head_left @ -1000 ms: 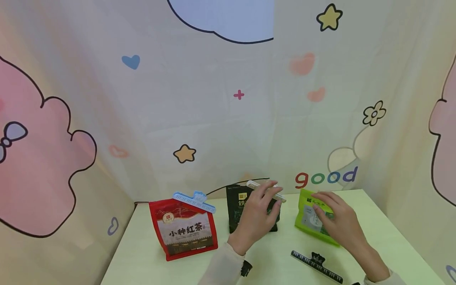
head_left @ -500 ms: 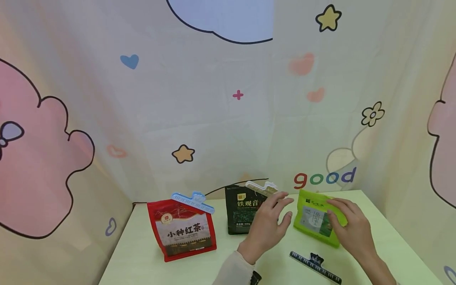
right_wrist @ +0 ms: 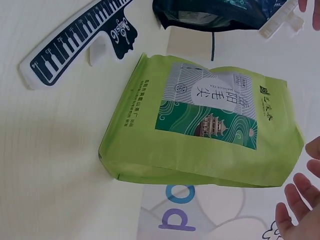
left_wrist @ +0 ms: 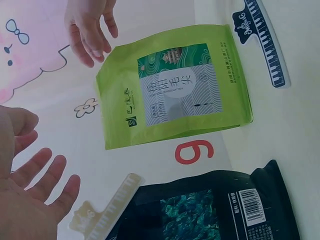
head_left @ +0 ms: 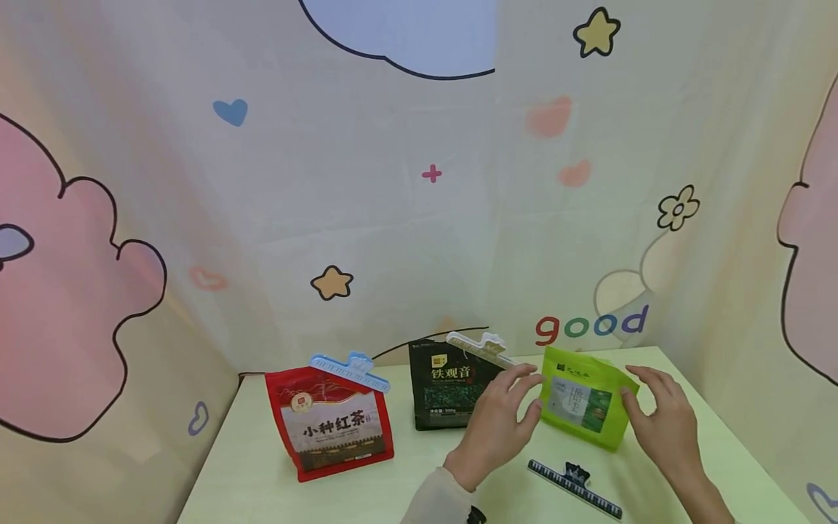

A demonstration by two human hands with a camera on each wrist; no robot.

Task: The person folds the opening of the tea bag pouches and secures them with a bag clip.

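A lime-green tea bag (head_left: 581, 406) stands on the pale table (head_left: 262, 480) between my two hands. My left hand (head_left: 505, 416) is open just off its left edge, fingers spread. On the other side my right hand (head_left: 663, 423) is open too, thumb near the bag's right edge. The wrist views show the green bag (left_wrist: 175, 90) (right_wrist: 210, 125) with a gap to both hands, so neither grips it. A black clip printed like piano keys (head_left: 575, 487) lies flat in front of the bag.
A black tea bag (head_left: 448, 386) with a white clip (head_left: 481, 346) on its top stands left of the green one. Further left is a red tea bag (head_left: 330, 426) closed by a blue clip (head_left: 350, 367). Cartoon-printed cloth walls (head_left: 419, 182) surround the table.
My left hand left the white clip on the black bag and moved right to the green bag. My right hand came off the green bag's face and shifted to its right side.
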